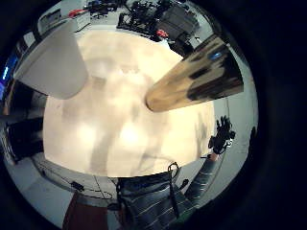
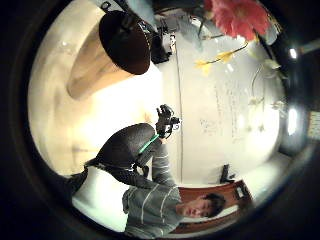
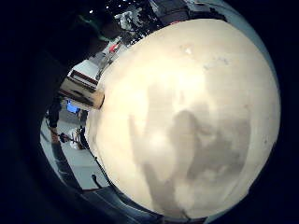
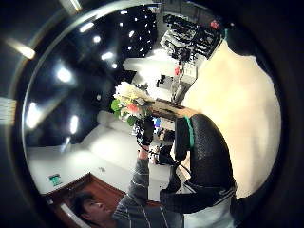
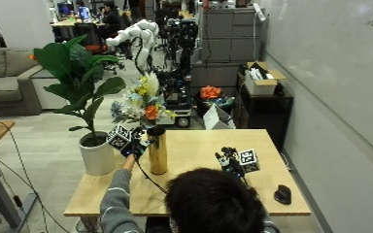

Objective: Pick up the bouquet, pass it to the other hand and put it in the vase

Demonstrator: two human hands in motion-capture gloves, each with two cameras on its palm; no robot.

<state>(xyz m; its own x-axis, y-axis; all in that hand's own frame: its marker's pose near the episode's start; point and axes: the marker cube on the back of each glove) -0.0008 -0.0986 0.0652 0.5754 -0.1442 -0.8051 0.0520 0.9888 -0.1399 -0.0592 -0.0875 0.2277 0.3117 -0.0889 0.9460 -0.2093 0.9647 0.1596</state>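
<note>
- Head of the person fills the outside view's lower edge, dark hair, over the near side of the bench.
- Bench top: pale wood, bare grain showing; a small dark object lies near its right edge.
- Right hand hovers over the bench right of centre, fingers relaxed and spread, holding nothing.
- Vase, tall gold cylinder, stands upright on the bench left of centre.
- Left hand is raised just beside the vase's mouth, its grip curled round the stems of the bouquet; the flowers stand above the rim. Whether the stems are already inside, I cannot tell.
- White pot with a broad-leaved plant sits at the bench's left edge.
- Room: whiteboard wall at right, grey cabinets, sofa at far left, grey floor.
</note>
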